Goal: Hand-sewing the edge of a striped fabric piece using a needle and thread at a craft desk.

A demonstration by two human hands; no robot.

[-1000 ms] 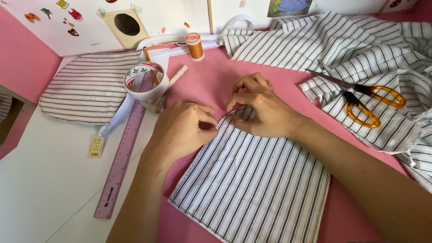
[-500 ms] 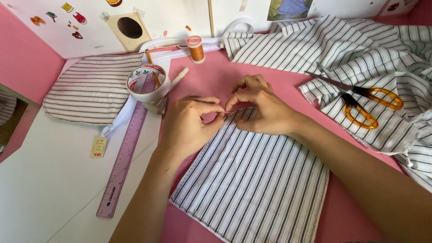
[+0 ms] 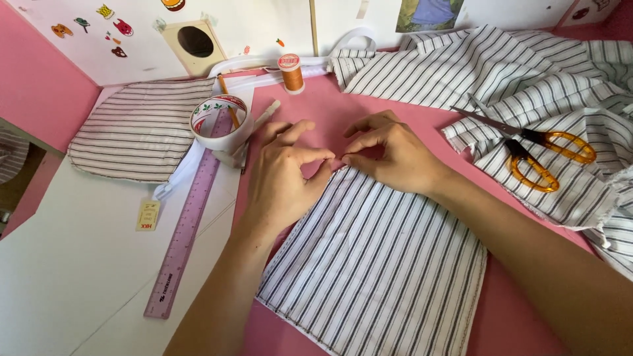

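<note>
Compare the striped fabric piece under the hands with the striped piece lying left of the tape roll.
The fabric piece under the hands is roughly rectangular with straight edges; the left piece has a rounded edge. The first lies on the pink surface, the left piece partly on white board. Both are white with dark stripes.

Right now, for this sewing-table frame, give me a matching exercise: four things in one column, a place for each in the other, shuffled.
Things:
1. scissors
2. thread spool
3. ruler
4. tape roll

Places:
A. standing at the far edge of the pink mat
B. lying on the heaped striped cloth on the right
C. on the ruler's far end, left of the left hand
D. along the white board's edge, left of the left forearm

Pairs: 1-B, 2-A, 3-D, 4-C
</note>
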